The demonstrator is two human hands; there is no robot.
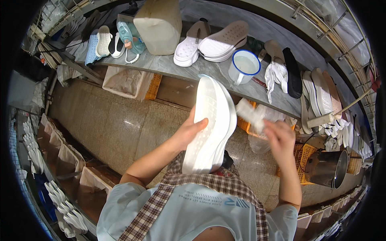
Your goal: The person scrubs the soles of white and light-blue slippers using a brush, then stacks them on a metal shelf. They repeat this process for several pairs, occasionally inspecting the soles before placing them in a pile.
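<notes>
Two hands busy: left hand point(189, 130) grips white shoe sole point(211, 124) upright; right hand point(280, 138) clutches blurry white cloth point(250, 113) beside it.

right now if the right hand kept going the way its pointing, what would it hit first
Probably the white shoe sole that the left hand holds upright. The right hand grips a blurred whitish cloth or brush aimed up-left at its edge. Depth is unclear, so it may pass just behind it.

My right hand point(280, 138) is blurring, and the pale thing point(250, 114) it is gripping is too smeared to tell. My left hand point(189, 130) is hiding its palm behind the white sole point(211, 124), whose near end is dipping behind my apron point(189, 188).
</notes>
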